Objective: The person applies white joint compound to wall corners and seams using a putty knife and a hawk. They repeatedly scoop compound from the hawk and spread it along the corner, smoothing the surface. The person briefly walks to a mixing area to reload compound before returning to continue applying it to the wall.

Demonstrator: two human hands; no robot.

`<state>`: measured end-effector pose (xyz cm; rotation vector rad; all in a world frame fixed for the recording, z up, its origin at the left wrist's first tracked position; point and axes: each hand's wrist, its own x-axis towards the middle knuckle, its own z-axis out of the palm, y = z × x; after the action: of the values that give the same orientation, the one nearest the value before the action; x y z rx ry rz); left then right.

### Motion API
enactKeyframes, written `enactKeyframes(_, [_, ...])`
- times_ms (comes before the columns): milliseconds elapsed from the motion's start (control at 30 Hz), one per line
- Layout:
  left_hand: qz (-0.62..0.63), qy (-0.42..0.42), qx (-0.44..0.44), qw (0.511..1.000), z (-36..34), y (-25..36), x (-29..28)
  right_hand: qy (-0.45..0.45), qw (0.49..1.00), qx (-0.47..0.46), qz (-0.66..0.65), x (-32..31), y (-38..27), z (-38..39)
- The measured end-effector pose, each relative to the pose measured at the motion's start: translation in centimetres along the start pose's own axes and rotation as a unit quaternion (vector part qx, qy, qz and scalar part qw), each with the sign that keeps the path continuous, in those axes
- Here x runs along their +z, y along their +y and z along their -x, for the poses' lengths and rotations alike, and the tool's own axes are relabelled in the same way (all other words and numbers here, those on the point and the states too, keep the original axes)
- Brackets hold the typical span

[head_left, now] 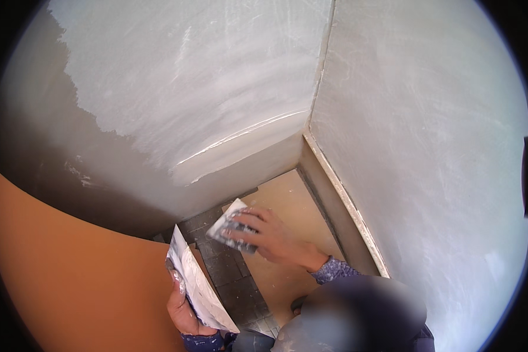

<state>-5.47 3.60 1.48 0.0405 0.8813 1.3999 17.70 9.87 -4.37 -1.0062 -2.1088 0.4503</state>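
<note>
My left hand (182, 308) grips a flat plastering board (202, 293) from its outer side, fingers wrapped round it. White plaster paste is smeared over the board's face, and some sticks to my fingers. To the right, my right hand (278, 240) is closed on a wide scraper (226, 218) with a pale edge and a plaster-spotted dark body. The scraper is in the air, apart from the board and the walls. Beyond it, wet plaster covers much of the left wall (217, 82), with a raised white ridge (240, 138) low down near the corner.
The right wall (422, 141) has a grey-white coat and a pale ledge (349, 205) along its lower part. A tan sheet (287, 205) lies over dark floor tiles (220, 258). An orange surface (70, 264) fills the lower left. The left wall's lower left part is darker and uncoated.
</note>
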Motion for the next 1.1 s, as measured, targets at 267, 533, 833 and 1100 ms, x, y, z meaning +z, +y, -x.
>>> enactKeyframes(267, [-0.040, -0.055, 0.053, 0.996, 0.4, -2.0, 0.7, 0.441, 0.852, 0.282, -0.005, -4.5, 11.8, -3.4])
enactKeyframes(533, [-0.046, -0.056, 0.047, 0.996, 0.7, -1.8, 1.3, 0.499, 0.820, 0.278, 0.020, -5.1, 14.8, -6.7])
enactKeyframes(833, [-0.006, -0.188, -0.025, 0.982, 2.2, 1.3, -0.3, 0.458, 0.856, 0.235, 0.042, -0.4, 11.7, -10.0])
enactKeyframes(1100, [0.014, -0.050, 0.063, 0.997, 4.2, 0.4, -1.0, 0.360, 0.909, 0.205, 0.050, 10.7, 4.1, -14.0])
